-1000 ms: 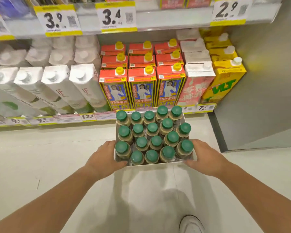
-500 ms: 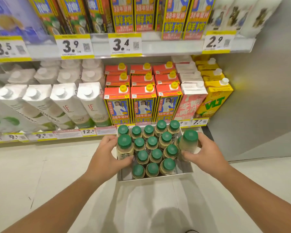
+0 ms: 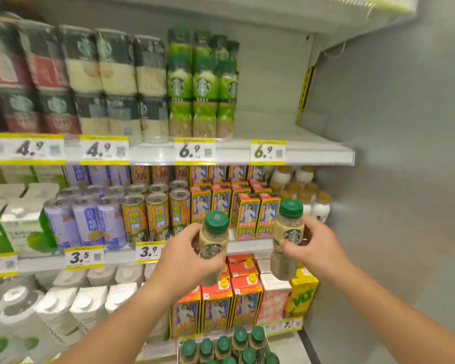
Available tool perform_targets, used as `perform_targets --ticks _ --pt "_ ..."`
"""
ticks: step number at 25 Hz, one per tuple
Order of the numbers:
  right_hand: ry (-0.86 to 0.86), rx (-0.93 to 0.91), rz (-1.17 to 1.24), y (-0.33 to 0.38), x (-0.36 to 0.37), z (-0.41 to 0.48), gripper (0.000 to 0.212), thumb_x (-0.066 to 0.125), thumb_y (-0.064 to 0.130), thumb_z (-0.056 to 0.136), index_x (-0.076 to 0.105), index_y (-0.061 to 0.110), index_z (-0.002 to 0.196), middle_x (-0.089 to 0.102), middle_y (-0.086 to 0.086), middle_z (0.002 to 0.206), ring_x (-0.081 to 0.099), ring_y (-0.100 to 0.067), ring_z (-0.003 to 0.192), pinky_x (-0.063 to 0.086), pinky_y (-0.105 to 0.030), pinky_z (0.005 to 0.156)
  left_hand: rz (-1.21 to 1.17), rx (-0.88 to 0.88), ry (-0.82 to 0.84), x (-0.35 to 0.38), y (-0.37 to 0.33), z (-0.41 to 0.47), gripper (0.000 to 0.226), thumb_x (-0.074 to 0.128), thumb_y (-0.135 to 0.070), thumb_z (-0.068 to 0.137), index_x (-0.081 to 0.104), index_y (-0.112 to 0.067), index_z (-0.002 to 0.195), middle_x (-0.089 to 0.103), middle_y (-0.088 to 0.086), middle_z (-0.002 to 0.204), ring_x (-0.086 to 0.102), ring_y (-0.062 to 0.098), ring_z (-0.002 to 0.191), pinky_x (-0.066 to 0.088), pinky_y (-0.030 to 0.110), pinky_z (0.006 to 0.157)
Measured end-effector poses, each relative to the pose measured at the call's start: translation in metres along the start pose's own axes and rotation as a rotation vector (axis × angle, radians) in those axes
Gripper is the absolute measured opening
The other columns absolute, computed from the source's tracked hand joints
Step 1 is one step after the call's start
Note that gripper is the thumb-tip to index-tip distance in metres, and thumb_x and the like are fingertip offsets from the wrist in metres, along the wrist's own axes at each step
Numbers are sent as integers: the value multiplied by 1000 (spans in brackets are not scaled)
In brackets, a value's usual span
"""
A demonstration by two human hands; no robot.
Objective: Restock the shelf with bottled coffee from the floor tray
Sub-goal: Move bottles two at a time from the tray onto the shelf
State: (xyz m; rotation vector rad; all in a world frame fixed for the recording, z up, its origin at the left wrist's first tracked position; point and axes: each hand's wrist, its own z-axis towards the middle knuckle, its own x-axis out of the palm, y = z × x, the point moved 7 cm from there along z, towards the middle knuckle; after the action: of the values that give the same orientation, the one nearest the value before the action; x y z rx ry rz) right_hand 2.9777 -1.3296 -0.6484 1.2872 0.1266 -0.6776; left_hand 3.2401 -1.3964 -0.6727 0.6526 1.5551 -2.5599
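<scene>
Your tray bottles point(image 3: 223, 344) cropped at the bottom edge; top-left shelf bottles point(image 3: 50, 74) too blurred for your reading.

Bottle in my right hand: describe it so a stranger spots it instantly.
Find the shelf tagged 3.9. Before its right end, the right hand grips a green-capped bottle; unlike the other bottle in the left hand, its logo shows fully.

Both bare forearms are being held out forward and raised. The left hand point(image 3: 187, 258) is gripping the left coffee bottle point(image 3: 212, 243) round its body; the right hand point(image 3: 314, 249) is gripping the right coffee bottle point(image 3: 286, 232) likewise.
</scene>
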Motion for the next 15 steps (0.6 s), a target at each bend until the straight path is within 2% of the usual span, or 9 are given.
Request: perform_targets --ticks 4,8,12,15 --pt "-114 -131 46 77 -57 64 28 70 28 62 68 31 89 75 9 81 65 -3 66 51 -16 58 -56 67 -64 -20 -88 75 22 78 -41 66 70 -35 86 72 -18 74 60 -6 59 43 6 55" --pt "-185 -210 93 115 -108 132 17 73 20 73 68 18 88 75 -3 81 67 -14 72 54 -32 66 -88 78 -146 -14 -157 154 20 78 -40 66 73 -25 78 74 -14 71 65 -2 59 48 10 52" --pt "-208 -210 134 127 -140 212 14 75 20 75 69 24 86 75 6 78 70 -15 75 57 -34 67 -102 10 -176 10 -203 240 23 78 -42 63 74 -24 76 75 -12 71 71 4 67 58 20 59" --pt "-201 -185 144 130 -145 270 16 77 29 70 69 27 85 75 12 76 71 -9 71 54 -23 58 -81 -71 -201 25 -209 299 24 78 -40 63 76 -21 77 76 -9 71 73 8 69 61 29 66"
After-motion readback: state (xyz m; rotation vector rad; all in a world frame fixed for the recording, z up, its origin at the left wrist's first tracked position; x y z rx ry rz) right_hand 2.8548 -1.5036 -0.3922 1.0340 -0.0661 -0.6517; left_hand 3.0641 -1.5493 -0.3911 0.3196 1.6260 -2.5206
